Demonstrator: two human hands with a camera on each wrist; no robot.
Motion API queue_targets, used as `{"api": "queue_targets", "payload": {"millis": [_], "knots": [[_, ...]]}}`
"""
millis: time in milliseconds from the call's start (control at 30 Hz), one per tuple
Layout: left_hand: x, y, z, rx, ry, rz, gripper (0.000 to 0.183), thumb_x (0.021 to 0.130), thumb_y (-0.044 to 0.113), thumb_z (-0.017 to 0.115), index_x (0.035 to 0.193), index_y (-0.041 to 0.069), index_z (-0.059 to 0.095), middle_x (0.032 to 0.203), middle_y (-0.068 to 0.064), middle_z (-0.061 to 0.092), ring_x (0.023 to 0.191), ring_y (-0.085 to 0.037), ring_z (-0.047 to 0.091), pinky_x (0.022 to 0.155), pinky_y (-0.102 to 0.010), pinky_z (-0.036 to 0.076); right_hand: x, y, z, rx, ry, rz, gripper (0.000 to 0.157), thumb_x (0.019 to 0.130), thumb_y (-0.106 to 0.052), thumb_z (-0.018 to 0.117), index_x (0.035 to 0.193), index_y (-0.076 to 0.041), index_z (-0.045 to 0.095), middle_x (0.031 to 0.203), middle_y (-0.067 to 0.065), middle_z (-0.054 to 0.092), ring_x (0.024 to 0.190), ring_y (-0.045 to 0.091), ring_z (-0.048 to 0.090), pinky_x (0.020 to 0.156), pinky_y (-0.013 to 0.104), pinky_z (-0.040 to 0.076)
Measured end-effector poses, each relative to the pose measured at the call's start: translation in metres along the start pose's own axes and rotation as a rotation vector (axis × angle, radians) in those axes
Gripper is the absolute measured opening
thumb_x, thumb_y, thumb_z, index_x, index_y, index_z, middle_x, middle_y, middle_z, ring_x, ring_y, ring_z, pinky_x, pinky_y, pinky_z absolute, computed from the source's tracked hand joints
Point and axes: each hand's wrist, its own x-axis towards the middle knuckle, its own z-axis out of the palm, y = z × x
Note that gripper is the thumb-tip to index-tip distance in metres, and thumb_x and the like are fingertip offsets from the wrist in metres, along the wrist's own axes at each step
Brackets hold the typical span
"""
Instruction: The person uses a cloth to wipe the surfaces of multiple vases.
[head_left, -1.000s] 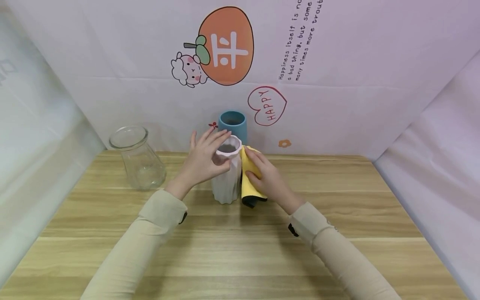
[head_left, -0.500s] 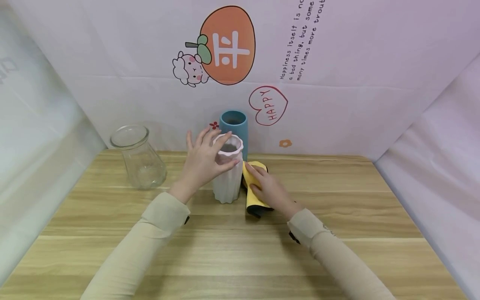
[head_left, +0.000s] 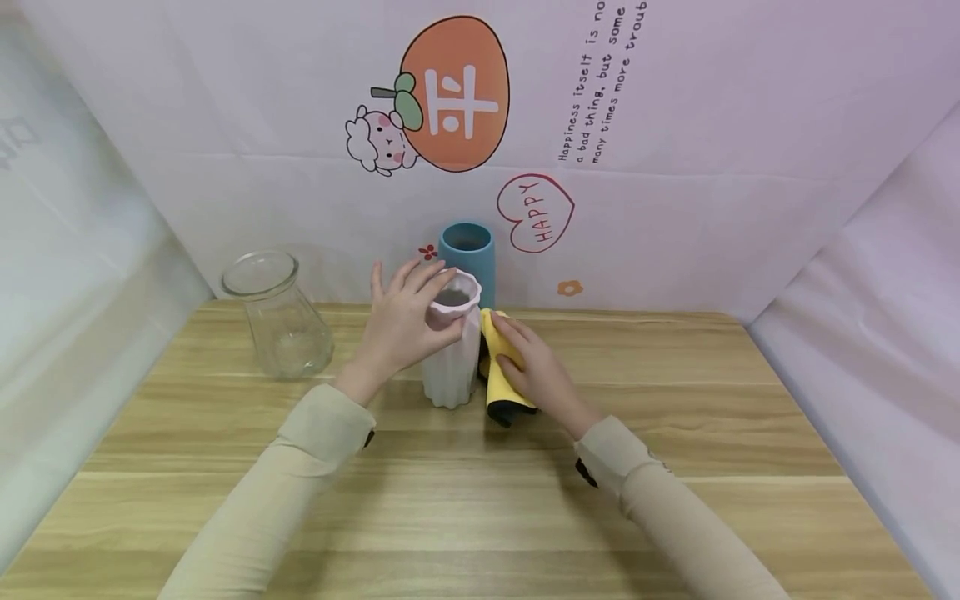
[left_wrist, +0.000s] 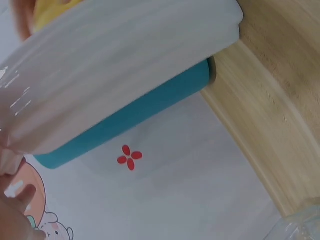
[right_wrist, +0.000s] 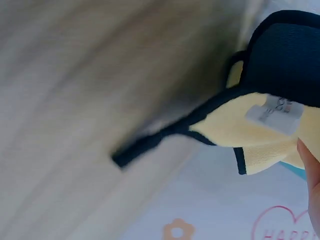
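A white fluted vase [head_left: 450,371] stands upright on the wooden table. My left hand [head_left: 401,321] grips it near the top, fingers over the rim and thumb on the front. Against the vase's right side, my right hand [head_left: 536,367] holds a folded yellow cloth [head_left: 500,385] with black edging. In the right wrist view the cloth [right_wrist: 227,120] shows a dark side and a white label, with a fingertip at its edge. The left wrist view shows the vase wall [left_wrist: 125,65] up close, the yellow cloth partly hidden beyond it.
Right behind the white vase stands a blue vase [head_left: 480,258], partly covered by it. A clear glass vase [head_left: 288,337] is on the left. White printed fabric [head_left: 652,233] hangs at the back and both sides of the wooden table [head_left: 450,517].
The cloth in my right hand slid down along the vase and a little right, then came partly back up and left. The white vase shifted slightly; my left hand stays at its rim.
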Motion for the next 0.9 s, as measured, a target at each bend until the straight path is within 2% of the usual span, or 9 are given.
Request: {"api": "queue_targets", "payload": {"millis": [167,333,567,767,900], "knots": [[0.004,-0.002,-0.001,-0.055,-0.072,0.009,0.063,0.076,0.037,0.067,0.132,0.012,0.057,0.139,-0.009,0.055,0.134,-0.032,0.044,0.111,-0.071,0.012,0.013,-0.011,-0.01,0.027,0.108,-0.049,0.059,0.085,-0.002,0.067,0.141,-0.003,0.046,0.132,0.021,0.055,0.12,0.035,0.057,0.097,0.044,0.05],[0.006,-0.002,-0.001,-0.114,-0.123,0.002,0.065,0.076,0.034,0.066,0.136,0.011,0.053,0.143,-0.007,0.052,0.137,-0.032,0.041,0.112,-0.07,0.008,0.017,-0.017,-0.015,0.042,0.132,-0.06,0.06,0.084,-0.005,0.07,0.139,-0.002,0.046,0.133,0.021,0.055,0.118,0.035,0.058,0.094,0.044,0.052],[0.007,-0.003,0.0,-0.131,-0.151,-0.01,0.066,0.077,0.034,0.065,0.138,0.012,0.051,0.145,-0.006,0.049,0.138,-0.031,0.039,0.113,-0.069,0.007,0.012,-0.016,-0.01,0.069,0.061,-0.012,0.064,0.088,-0.013,0.066,0.146,-0.006,0.039,0.14,0.021,0.048,0.124,0.037,0.053,0.098,0.048,0.049],[0.006,-0.003,-0.001,-0.14,-0.152,-0.011,0.066,0.078,0.033,0.065,0.138,0.012,0.051,0.145,-0.006,0.049,0.137,-0.031,0.04,0.113,-0.069,0.006,0.008,-0.012,-0.004,0.104,0.025,-0.019,0.066,0.088,-0.011,0.066,0.146,-0.002,0.035,0.143,0.023,0.043,0.128,0.04,0.048,0.103,0.051,0.044],[0.006,-0.004,0.001,-0.143,-0.147,-0.007,0.065,0.077,0.032,0.065,0.137,0.012,0.051,0.145,-0.007,0.049,0.137,-0.031,0.04,0.113,-0.069,0.007,0.001,-0.004,0.002,0.086,-0.029,0.016,0.069,0.088,-0.011,0.067,0.148,-0.005,0.033,0.144,0.022,0.043,0.127,0.04,0.05,0.102,0.049,0.045]]}}
